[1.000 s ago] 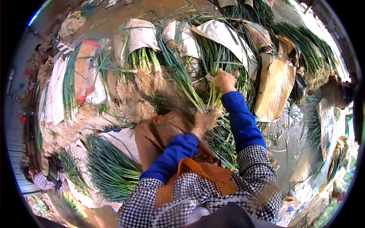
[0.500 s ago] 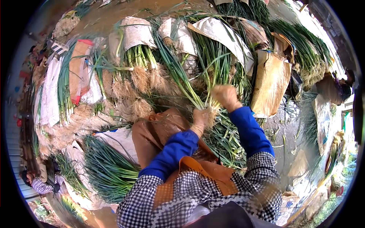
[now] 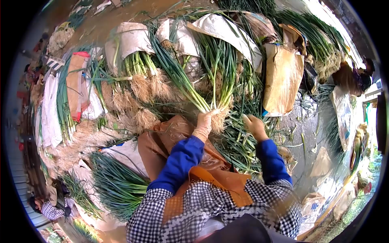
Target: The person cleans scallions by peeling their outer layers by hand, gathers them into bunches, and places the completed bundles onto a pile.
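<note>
My left hand (image 3: 205, 121) is closed round the white lower ends of a few spring onions (image 3: 189, 91), just above their roots. The green leaves fan out away from me, and a tuft of pale roots (image 3: 219, 120) hangs beside the fist. To the right, my right hand (image 3: 255, 127) is apart from the bunch with its fingers curled in; whether anything is in them is hidden. Below that hand lies a heap of loose green leaves (image 3: 240, 148). Brown waterproof cloth (image 3: 162, 139) covers my lap.
Rooted spring onion bundles (image 3: 142, 81) lie ahead under white sacking (image 3: 135, 36). A tan cardboard sheet (image 3: 283, 81) stands at the right. Near my left side is a pile of spring onions (image 3: 117, 182). Other people (image 3: 50, 206) are at the far edges.
My right hand has moved from above the bunch down and to the right, away from it. The left hand keeps its hold on the spring onions. The view has shifted slightly.
</note>
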The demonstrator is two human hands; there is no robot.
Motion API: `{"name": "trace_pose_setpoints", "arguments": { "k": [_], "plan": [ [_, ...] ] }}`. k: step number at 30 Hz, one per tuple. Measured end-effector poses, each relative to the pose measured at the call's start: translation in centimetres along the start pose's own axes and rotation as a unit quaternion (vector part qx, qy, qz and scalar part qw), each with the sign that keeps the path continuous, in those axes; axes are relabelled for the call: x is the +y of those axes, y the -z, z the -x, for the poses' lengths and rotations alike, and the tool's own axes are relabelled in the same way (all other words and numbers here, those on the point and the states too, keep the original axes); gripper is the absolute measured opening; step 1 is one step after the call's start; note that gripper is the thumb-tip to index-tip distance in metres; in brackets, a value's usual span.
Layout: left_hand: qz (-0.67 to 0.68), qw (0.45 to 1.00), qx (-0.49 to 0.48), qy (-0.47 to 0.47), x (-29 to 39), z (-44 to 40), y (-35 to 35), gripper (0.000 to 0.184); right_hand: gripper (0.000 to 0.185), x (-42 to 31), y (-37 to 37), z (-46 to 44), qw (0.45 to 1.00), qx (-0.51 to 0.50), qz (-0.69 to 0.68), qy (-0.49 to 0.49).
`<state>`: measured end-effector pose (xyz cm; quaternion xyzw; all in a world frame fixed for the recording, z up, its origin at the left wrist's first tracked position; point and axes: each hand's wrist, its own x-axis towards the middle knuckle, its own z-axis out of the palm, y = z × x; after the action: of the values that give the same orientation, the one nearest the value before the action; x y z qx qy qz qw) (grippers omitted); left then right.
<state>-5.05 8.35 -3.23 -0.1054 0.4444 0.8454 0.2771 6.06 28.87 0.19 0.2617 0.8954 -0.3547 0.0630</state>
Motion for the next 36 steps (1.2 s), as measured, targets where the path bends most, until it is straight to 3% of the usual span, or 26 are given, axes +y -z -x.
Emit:
{"name": "trace_pose_setpoints", "arguments": {
  "k": [1, 3, 5, 7, 10, 11, 15, 17, 18, 19, 21, 23, 24, 25, 26, 27, 29, 31, 33, 35, 36],
  "plan": [
    [0.001, 1.000, -0.005, -0.003, 0.3, 0.0, -0.3, 0.018, 0.044, -3.0, -0.8, -1.4, 0.988, -0.018, -0.151, -0.004],
    [-0.034, 0.999, -0.011, -0.012, 0.3, 0.0, -0.4, 0.019, 0.040, -5.9, -2.9, -5.5, 0.942, -0.073, -0.327, -0.027],
    [-0.135, 0.990, -0.029, -0.004, -0.3, -0.1, 0.4, 0.025, 0.035, -7.0, -6.2, -8.5, 0.863, -0.023, -0.503, 0.033],
    [-0.147, 0.988, -0.052, -0.013, -1.6, 0.1, 0.7, 0.029, 0.033, -8.7, -6.9, -9.1, 0.843, -0.009, -0.536, 0.041],
    [-0.123, 0.992, -0.025, -0.014, -2.0, 0.4, 0.1, 0.026, 0.039, -8.1, -7.3, -9.7, 0.871, 0.043, -0.488, 0.036],
    [-0.120, 0.993, 0.000, -0.010, -2.4, 0.5, 0.1, 0.024, 0.043, -8.5, -4.8, -8.2, 0.966, 0.088, -0.242, 0.018],
    [-0.107, 0.992, 0.039, -0.052, -4.1, -0.4, 0.0, 0.021, 0.042, -7.0, -4.9, -5.9, 0.979, 0.199, 0.010, -0.032],
    [-0.111, 0.991, 0.039, -0.057, -3.9, -0.5, 0.1, 0.018, 0.041, -6.8, -4.2, -3.7, 0.984, 0.142, 0.107, -0.014],
    [-0.125, 0.989, 0.046, -0.059, -3.4, 0.0, -0.3, 0.018, 0.038, -6.0, -5.1, -2.8, 0.963, 0.215, 0.130, 0.093],
    [-0.141, 0.987, 0.055, -0.060, -2.9, 0.7, -0.6, 0.017, 0.035, -4.9, -5.9, -1.3, 0.964, 0.204, 0.097, 0.143],
    [-0.179, 0.976, 0.106, -0.064, -2.0, 0.7, -0.6, 0.015, 0.029, -4.6, -3.9, 3.3, 0.961, 0.088, 0.053, 0.255],
    [-0.048, 0.993, 0.079, -0.075, -2.2, -0.6, 0.8, 0.016, 0.024, -1.4, -1.6, 6.5, 0.991, -0.021, -0.014, 0.129],
    [-0.036, 0.995, 0.063, -0.063, -1.7, -0.6, 1.0, 0.018, 0.021, 2.5, -1.5, 6.3, 0.978, 0.029, 0.137, 0.157],
    [-0.034, 0.996, 0.063, -0.061, -1.5, -0.4, 1.1, 0.018, 0.025, 7.2, -1.7, 5.1, 0.944, -0.090, 0.318, 0.015],
    [-0.026, 0.998, 0.050, -0.033, -1.4, -0.1, 1.0, 0.020, 0.029, 10.7, -1.6, 4.6, 0.847, -0.253, 0.461, -0.075],
    [-0.020, 0.999, 0.035, -0.008, -1.4, -0.3, 0.9, 0.022, 0.035, 11.3, -0.9, 4.9, 0.845, -0.258, 0.466, 0.030],
    [-0.034, 0.999, 0.010, -0.021, -1.5, -0.3, 1.0, 0.025, 0.036, 6.4, -2.0, 1.5, 0.972, -0.077, 0.224, 0.003],
    [-0.032, 0.998, -0.045, 0.026, -1.2, -0.4, 1.1, 0.028, 0.037, -0.9, -2.3, -0.8, 0.999, 0.032, -0.030, 0.030],
    [-0.026, 0.994, -0.078, 0.078, -0.2, 0.0, 0.5, 0.031, 0.034, -6.9, -2.7, -2.6, 0.945, 0.012, -0.326, -0.009],
    [0.016, 0.982, -0.148, 0.120, 0.1, -0.6, 1.2, 0.030, 0.033, -3.6, -10.4, -8.9, 0.834, -0.161, -0.522, 0.073],
    [0.006, 0.980, -0.129, 0.149, 2.1, 1.3, -0.4, 0.029, 0.033, -3.0, -13.4, -9.3, 0.829, -0.096, -0.538, 0.118]
  ]
}}
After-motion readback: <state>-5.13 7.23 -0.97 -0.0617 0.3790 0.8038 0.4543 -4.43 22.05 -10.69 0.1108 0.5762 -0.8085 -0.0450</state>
